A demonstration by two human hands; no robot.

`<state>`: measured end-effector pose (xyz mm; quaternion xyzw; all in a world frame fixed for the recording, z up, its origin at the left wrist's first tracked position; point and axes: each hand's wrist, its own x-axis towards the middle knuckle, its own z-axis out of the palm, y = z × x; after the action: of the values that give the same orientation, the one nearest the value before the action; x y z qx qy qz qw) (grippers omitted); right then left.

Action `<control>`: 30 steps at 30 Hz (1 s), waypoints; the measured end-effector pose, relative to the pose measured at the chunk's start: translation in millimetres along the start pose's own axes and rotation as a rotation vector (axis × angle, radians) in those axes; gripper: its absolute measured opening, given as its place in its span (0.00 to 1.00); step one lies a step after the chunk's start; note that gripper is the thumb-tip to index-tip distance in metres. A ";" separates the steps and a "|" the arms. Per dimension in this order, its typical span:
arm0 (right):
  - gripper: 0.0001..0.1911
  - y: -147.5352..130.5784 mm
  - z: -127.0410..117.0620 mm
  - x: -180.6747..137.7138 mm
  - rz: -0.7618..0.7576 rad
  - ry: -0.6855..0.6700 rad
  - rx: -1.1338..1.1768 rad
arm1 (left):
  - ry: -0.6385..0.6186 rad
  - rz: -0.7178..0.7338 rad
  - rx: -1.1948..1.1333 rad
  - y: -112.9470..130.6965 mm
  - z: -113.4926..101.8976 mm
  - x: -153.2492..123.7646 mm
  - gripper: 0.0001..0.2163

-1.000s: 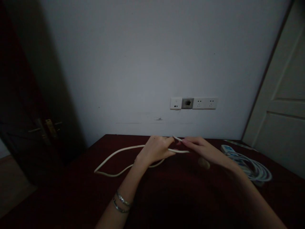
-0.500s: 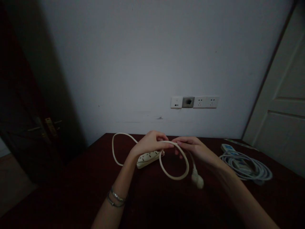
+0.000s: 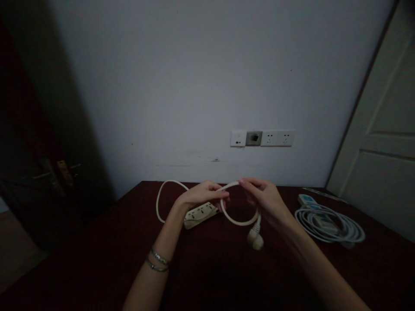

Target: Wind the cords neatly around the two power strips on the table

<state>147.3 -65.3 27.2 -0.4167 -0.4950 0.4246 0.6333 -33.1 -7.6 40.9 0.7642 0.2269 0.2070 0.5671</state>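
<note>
A cream power strip [image 3: 198,214] hangs just over the dark red table [image 3: 97,259], its cream cord [image 3: 240,222] bent into loops. My left hand [image 3: 201,196] is closed on the cord beside the strip's end. My right hand [image 3: 264,198] pinches the top of a small loop of the same cord, fingers closed. The plug [image 3: 255,239] dangles below my right hand. Another loop of cord [image 3: 160,201] arcs out to the left of my left hand.
A second, white-and-blue power strip with its coiled cable [image 3: 329,220] lies on the table at the right. Wall sockets [image 3: 262,138] sit on the white wall behind. A white door [image 3: 382,142] is at the right, a dark door with a handle [image 3: 55,172] at the left.
The cord, stretched out long to the left a second ago, has been gathered into loops. The power strip and plug came into sight, and the loop by my right hand has tightened.
</note>
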 end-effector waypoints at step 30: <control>0.21 16.3 6.3 2.5 0.240 -0.529 0.515 | 0.487 0.318 0.428 9.9 19.9 7.6 0.14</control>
<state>139.5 -57.5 13.5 -0.1752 -0.4661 0.6989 0.5135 -14.4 -21.0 45.5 0.8197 0.2720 0.4163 0.2842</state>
